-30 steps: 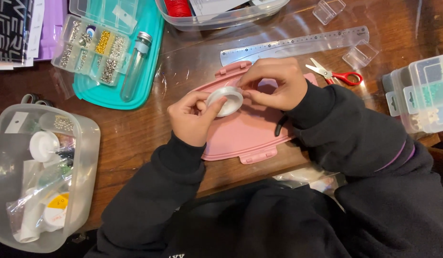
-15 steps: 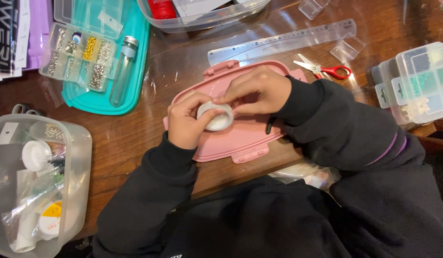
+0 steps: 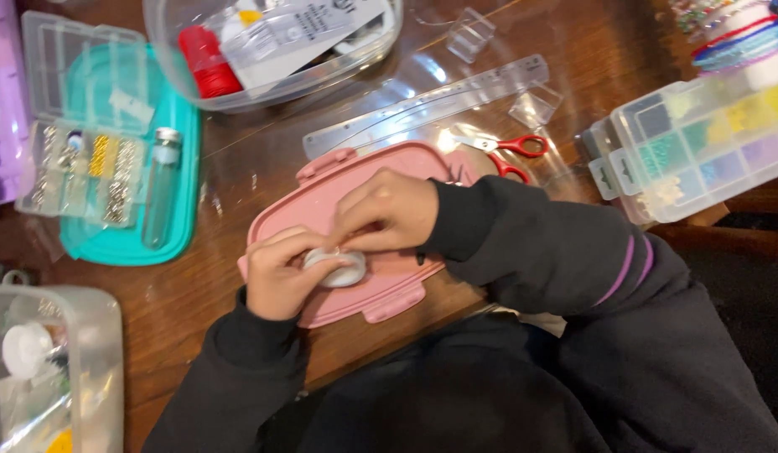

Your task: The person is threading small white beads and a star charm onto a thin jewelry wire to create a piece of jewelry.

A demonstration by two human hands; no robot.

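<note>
Both hands meet over a pink lidded box (image 3: 339, 189) on the wooden table. My left hand (image 3: 280, 277) grips a small white round spool (image 3: 339, 270), holding it from the left. My right hand (image 3: 389, 210) comes down on the spool from above, its fingertips pinching at the spool's top edge. The spool is half hidden under the fingers. Dark sleeves cover both arms.
A teal tray (image 3: 175, 243) with a clear bead organiser (image 3: 79, 176) and a glass vial (image 3: 158, 197) lies left. Red-handled scissors (image 3: 510, 151) and a clear ruler (image 3: 422, 105) lie behind the box. A compartment bead box (image 3: 707, 143) sits right, clear tubs at top (image 3: 263, 88) and bottom left (image 3: 45, 369).
The hands have stayed together on the spool over the pink box, working at it with small finger shifts. The camera has moved closer and shifted, so the scene sits differently in view.
</note>
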